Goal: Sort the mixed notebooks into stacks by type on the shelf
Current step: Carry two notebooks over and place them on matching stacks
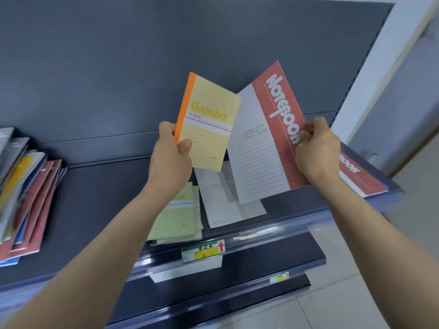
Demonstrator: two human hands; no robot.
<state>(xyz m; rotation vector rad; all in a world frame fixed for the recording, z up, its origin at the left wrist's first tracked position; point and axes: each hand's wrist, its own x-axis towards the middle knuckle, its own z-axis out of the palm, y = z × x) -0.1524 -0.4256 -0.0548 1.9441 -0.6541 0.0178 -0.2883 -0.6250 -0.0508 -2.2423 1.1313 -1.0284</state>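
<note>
The step in hand looks like the sorting decision itself: two notebooks are held up in the air above the shelf (95, 210) and each of them must go to its own stack. The left hand (169, 160) grips the yellow Gambit notebook (209, 119) at its lower left corner, with the thumb on the front cover and the fingers curled behind the orange spine. The right hand (317, 150) pinches the right edge of the red-and-grey notebook (268, 138) between thumb and fingers. Both notebooks are tilted, and their inner edges overlap a little. On the shelf below, three stacks are already started: a pale green stack (175, 219) with the same Gambit design just under the left forearm, a grey-white stack (223, 200) in the middle, and a red stack (363, 179) at the right end, partly hidden by the right wrist. A mixed pile (26, 193) lies well apart at the far left, not yet sorted. I judge the task about half done. The next move calls for lowering the yellow notebook flat onto the Gambit stack and the red one onto the red stack, with the edges squared so that the stacks do not slide.
</note>
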